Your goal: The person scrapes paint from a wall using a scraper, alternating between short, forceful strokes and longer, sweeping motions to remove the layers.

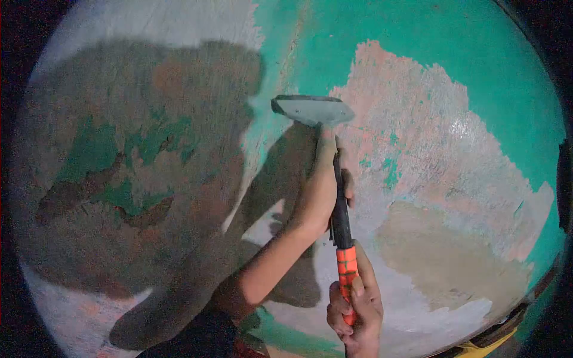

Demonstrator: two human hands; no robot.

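A scraper (313, 111) with a wide grey blade, a black shaft and an orange grip lies against a wall (418, 131) of peeling green paint. My left hand (327, 173) is wrapped round the black shaft just below the blade, its thumb pointing up toward the head. Lower down, my right hand (357, 307) is closed round the orange grip near its end. The blade sits beside the border between green paint (316, 53) and a pale pinkish bare patch.
A large dark shadow (143, 238) covers the left part of the wall. Green remnants (95, 149) show within it. A beige patch (441, 256) is at the lower right. Something yellow (489, 346) and a dark edge show at the bottom right.
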